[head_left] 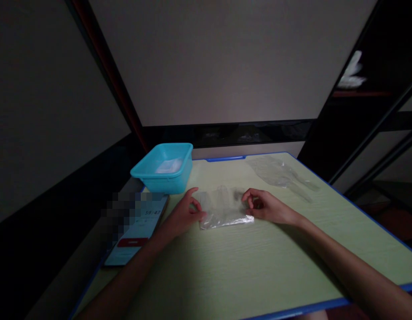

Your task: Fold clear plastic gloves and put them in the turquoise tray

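Observation:
A folded clear plastic bag [227, 206] lies on the table between my two hands, its near edge shiny and roughly straight. My left hand [186, 213] is at the bag's left side, with the thumb by the near left corner and the index finger held apart from it. At the right side, my right hand [264, 206] has curled fingers, with a gap showing between index finger and thumb. Its thumb is by the bag's near right corner; whether it presses on the plastic is hard to tell. Another clear plastic bag [275, 171] with two long strips lies spread out beyond my right hand.
A turquoise plastic basket [166, 181] holding something whitish stands at the back left. A tablet or phone [139, 235] showing a timer lies along the left edge. The pale table [226, 271] has a blue rim, and a wall panel [226, 66] rises behind it.

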A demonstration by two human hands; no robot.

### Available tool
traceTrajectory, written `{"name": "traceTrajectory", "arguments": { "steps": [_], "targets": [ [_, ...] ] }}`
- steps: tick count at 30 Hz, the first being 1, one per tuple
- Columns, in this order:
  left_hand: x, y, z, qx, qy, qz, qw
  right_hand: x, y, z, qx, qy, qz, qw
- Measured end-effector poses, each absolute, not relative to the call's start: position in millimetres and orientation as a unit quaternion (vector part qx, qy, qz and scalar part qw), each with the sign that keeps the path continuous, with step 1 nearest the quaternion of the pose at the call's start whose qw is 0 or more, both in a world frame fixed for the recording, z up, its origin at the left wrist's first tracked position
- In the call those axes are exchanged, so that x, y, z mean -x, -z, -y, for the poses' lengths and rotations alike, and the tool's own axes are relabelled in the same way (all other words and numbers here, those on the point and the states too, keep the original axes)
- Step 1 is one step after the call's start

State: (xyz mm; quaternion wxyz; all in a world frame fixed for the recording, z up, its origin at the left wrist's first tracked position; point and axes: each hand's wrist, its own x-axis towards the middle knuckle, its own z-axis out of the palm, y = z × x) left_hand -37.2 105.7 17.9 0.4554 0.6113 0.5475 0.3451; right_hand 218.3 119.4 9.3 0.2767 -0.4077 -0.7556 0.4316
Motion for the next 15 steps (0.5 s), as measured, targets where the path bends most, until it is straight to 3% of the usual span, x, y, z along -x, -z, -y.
{"name": "traceTrajectory", "arguments": {
  "steps": [15],
  "targets": [
    [39.3, -19.1, -105.5, -0.595, -0.271, -0.405, 0.639, -215.6, -4.1, -121.9, 0.413, -0.442, 0.746, 0.28]
  ]
}}
